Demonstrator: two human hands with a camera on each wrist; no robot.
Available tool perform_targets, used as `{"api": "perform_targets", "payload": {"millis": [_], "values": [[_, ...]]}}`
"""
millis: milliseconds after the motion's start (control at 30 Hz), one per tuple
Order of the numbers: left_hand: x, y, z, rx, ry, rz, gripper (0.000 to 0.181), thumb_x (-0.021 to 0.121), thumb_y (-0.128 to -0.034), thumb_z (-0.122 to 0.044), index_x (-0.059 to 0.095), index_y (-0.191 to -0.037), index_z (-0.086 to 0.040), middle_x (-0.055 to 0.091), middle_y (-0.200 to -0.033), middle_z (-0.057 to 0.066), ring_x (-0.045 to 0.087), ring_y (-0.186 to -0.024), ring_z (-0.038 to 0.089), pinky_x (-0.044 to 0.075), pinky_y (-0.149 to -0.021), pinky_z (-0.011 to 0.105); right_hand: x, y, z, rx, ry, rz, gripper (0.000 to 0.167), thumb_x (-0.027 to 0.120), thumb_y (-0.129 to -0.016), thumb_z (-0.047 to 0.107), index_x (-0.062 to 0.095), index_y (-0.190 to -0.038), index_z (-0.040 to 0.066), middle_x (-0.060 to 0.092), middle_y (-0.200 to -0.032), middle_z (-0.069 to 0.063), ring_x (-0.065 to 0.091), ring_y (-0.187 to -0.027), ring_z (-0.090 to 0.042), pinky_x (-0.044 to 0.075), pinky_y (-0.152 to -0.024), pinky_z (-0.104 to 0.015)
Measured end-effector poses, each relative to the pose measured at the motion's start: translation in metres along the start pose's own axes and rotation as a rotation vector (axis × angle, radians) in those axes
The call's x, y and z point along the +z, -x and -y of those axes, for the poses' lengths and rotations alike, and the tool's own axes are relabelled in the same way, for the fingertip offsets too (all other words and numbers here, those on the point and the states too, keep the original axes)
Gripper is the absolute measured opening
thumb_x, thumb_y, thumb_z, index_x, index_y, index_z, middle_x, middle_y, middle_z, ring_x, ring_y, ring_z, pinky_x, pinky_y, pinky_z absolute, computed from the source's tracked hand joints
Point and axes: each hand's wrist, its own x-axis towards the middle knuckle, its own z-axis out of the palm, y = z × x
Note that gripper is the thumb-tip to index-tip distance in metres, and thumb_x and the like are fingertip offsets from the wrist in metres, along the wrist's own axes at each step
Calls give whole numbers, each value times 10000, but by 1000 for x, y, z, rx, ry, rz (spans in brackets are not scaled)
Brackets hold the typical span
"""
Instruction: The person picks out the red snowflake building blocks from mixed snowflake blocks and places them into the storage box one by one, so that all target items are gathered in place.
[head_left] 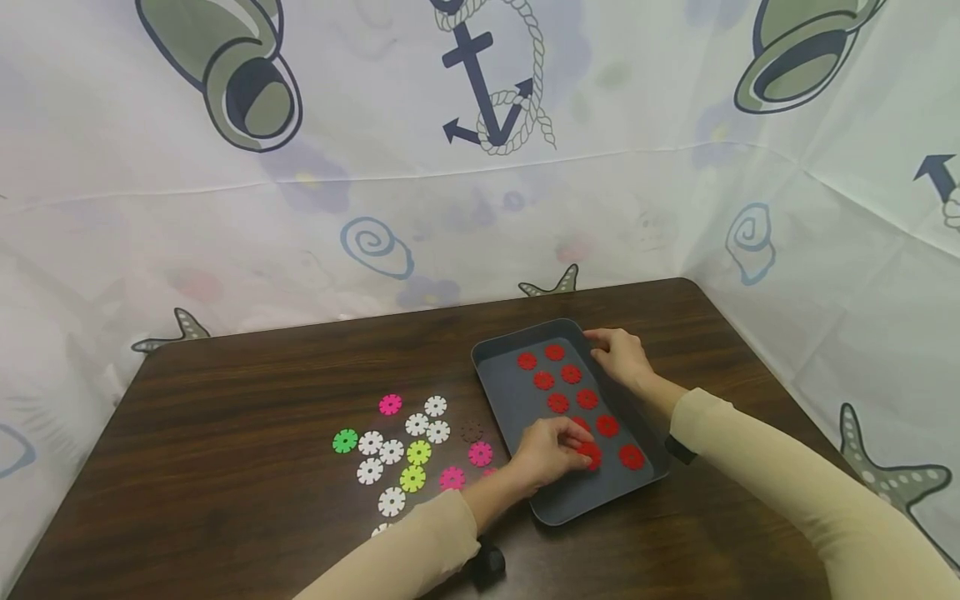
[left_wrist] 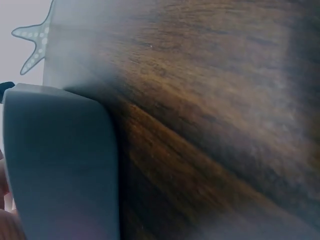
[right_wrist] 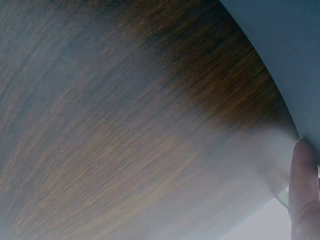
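A grey baking tray (head_left: 551,500) lies on the table with red notched discs (head_left: 587,399) set out in two rows. My left hand (head_left: 546,454) is over the near part of the tray, pinching a red notched disc (head_left: 592,456) between thumb and fingers. With my right hand (head_left: 621,354) I grip the tray's far right rim. The left wrist view shows the tray's outer side (left_wrist: 60,165) and only a sliver of fingers at the left edge. In the right wrist view a finger (right_wrist: 304,185) touches the tray's edge.
Left of the tray, loose notched discs lie on the dark wooden table (head_left: 225,467): several white discs (head_left: 392,452), a green disc (head_left: 345,440), yellow discs (head_left: 412,478), pink discs (head_left: 452,478) and a brown disc (head_left: 472,431). A patterned curtain (head_left: 450,208) hangs behind the table.
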Motion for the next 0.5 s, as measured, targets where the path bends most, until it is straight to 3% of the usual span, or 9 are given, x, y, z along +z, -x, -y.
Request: {"api": "perform_targets", "payload": {"millis": [267, 500], "values": [[10, -8, 8, 32, -56, -21, 184, 755, -735, 19, 709, -895, -62, 663, -771, -8, 543, -672, -4, 449, -573, 149, 1, 0, -1, -15, 4, -9, 361, 563, -898, -4, 562, -1258, -28, 635, -805, -152, 380, -483, -113, 356, -483, -250], [16, -10, 12, 80, -100, -50, 174, 745, -731, 40, 702, -874, -49, 671, -757, 13, 555, -645, -12, 453, -561, 141, 1, 0, -2, -17, -4, -8, 364, 560, -903, -5, 555, -1267, -26, 658, -1020, -242, 417, -518, -129, 378, -519, -257]]}}
